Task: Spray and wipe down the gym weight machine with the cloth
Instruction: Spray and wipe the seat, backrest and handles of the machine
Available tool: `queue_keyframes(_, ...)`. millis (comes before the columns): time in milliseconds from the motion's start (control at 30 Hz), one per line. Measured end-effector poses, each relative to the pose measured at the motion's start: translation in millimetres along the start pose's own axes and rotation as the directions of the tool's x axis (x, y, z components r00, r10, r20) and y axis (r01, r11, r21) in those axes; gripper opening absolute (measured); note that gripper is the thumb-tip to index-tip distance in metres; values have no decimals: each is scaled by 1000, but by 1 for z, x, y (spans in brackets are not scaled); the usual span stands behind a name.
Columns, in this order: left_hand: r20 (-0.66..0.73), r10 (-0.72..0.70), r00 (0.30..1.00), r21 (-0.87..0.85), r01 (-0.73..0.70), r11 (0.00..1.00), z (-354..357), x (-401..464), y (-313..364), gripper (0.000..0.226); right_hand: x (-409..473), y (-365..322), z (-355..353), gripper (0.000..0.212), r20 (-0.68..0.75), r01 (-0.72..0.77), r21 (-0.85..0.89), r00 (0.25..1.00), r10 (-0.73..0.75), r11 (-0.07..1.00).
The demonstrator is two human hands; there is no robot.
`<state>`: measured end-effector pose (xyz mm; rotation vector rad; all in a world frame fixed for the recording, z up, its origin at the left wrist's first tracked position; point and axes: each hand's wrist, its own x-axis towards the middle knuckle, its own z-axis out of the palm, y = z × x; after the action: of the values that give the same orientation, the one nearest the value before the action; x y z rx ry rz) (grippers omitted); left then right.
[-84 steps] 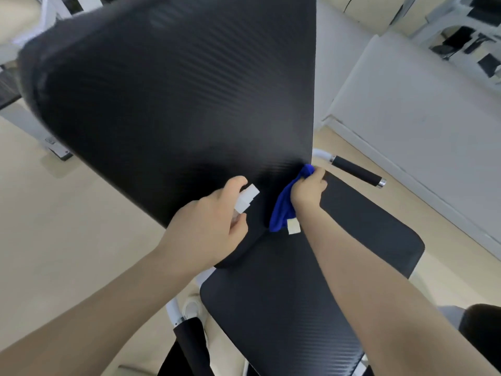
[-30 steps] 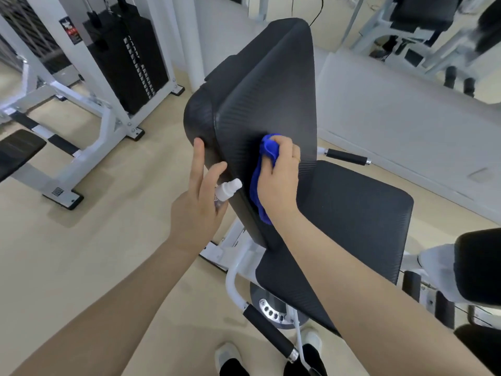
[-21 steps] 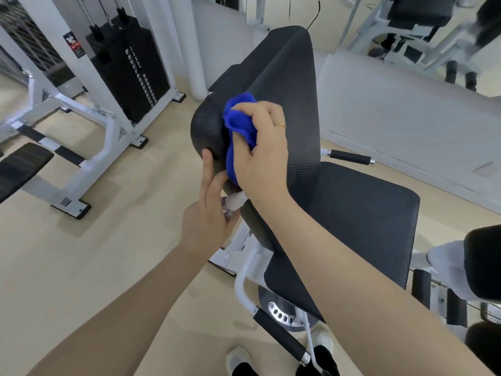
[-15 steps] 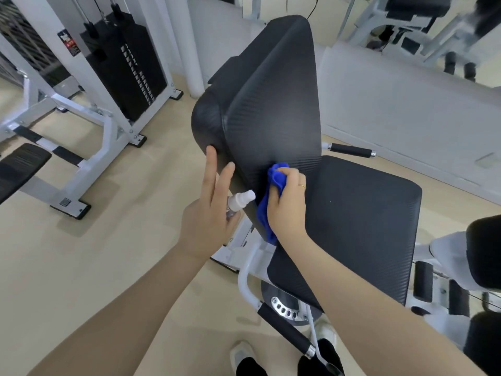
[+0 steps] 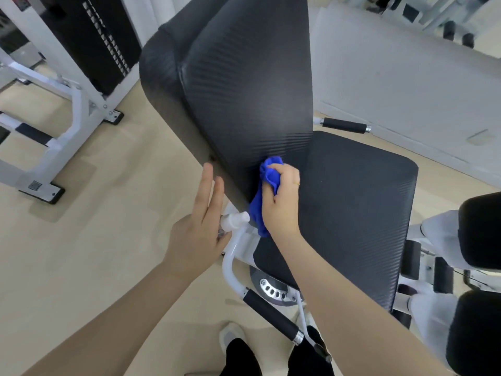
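Note:
The weight machine has a black padded backrest (image 5: 244, 85) standing upright and a black seat pad (image 5: 352, 207) on a white frame. My right hand (image 5: 282, 204) is shut on a bunched blue cloth (image 5: 267, 183) and presses it against the bottom of the backrest, where it meets the seat. My left hand (image 5: 200, 226) holds a small spray bottle with a white top (image 5: 234, 221) against the palm, with two fingers stretched up along the backrest's left edge. Most of the bottle is hidden behind the hand.
Black grip handles stick out at the seat's far side (image 5: 344, 125) and near side (image 5: 271, 316). A white-framed machine with a black weight stack (image 5: 89, 42) stands at the left. Black pads (image 5: 479, 229) sit at the right edge. My feet (image 5: 235, 346) are on the beige floor.
My right hand carried the cloth up to the top left of the backrest, then back down to its bottom edge. The view has moved closer to the machine.

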<state>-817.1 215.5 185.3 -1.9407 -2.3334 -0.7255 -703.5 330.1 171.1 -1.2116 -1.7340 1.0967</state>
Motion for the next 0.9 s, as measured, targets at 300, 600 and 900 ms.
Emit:
queue_keyframes(300,114,-32,993,-48,38,998,16,-7,18,78,15,-5,-5,31,-25,-144,52,989,145,988)
queue_keyframes(600,87,-93,992,26,91,995,27,-5,29,84,-4,52,-8,20,21,-194,-5,981,194,981)
queue_keyframes(900,23,-192,981,0,192,981,51,-16,48,70,29,71,-15,14,67,-446,-34,892,447,895)
